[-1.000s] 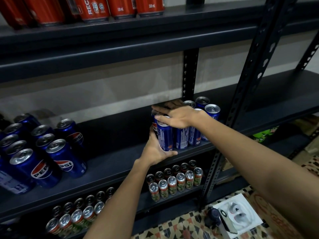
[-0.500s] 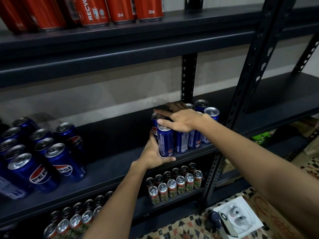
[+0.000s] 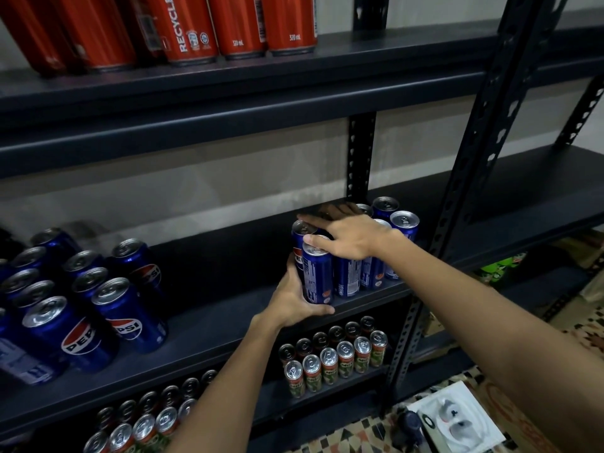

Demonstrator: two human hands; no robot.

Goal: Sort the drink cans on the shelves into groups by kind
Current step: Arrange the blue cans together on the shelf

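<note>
A cluster of several blue Pepsi cans (image 3: 346, 276) stands at the right end of the middle shelf (image 3: 209, 325). My left hand (image 3: 295, 302) cups the front-left can (image 3: 317, 273) from below and the side. My right hand (image 3: 349, 235) lies flat over the tops of the cluster, fingers spread towards the left. A second group of blue Pepsi cans (image 3: 81, 302) stands at the left of the same shelf. Red cans (image 3: 183, 27) line the top shelf. Green and red cans (image 3: 336, 358) fill the lower shelf in rows.
A black perforated upright (image 3: 457, 197) of the rack stands just right of the cluster, another post (image 3: 359, 152) behind it. The shelf to the right (image 3: 523, 197) is bare. On the patterned floor lies a white packet (image 3: 454, 420).
The view has shifted slightly. Both hands stay on the right cluster, which looks pushed a little more tightly together; the left hand has settled lower around the front can.
</note>
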